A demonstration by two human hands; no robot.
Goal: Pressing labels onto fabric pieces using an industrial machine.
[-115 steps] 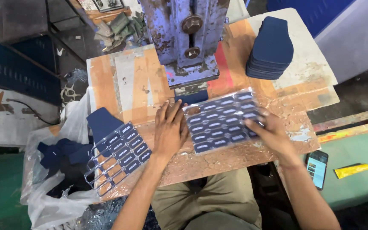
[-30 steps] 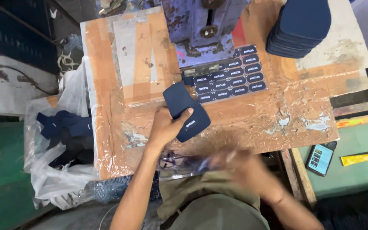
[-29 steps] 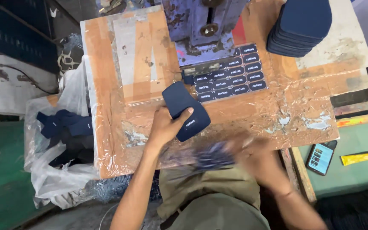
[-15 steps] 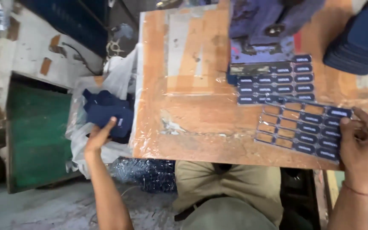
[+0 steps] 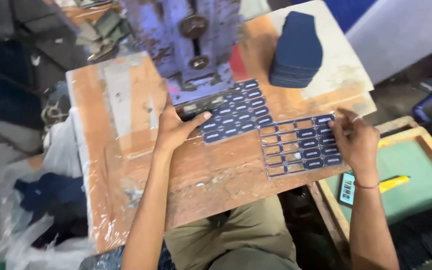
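Two sheets lay there: left hand (image 5: 176, 131) pressed flat, ungripping, on label sheet (image 5: 236, 111) under press (image 5: 192, 45); fingers risked crushing. Right hand (image 5: 357, 142) pinched second sheet (image 5: 298, 146).

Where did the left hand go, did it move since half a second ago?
Yes. The left hand came up from the plastic bag beside the table to the blue press, resting by the label sheet under it.

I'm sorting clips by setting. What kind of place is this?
Probably a small workshop that makes labels or shoe parts: a blue press machine on a worn wooden bench, sheets of dark blue labels, and a stack of cut navy pieces.
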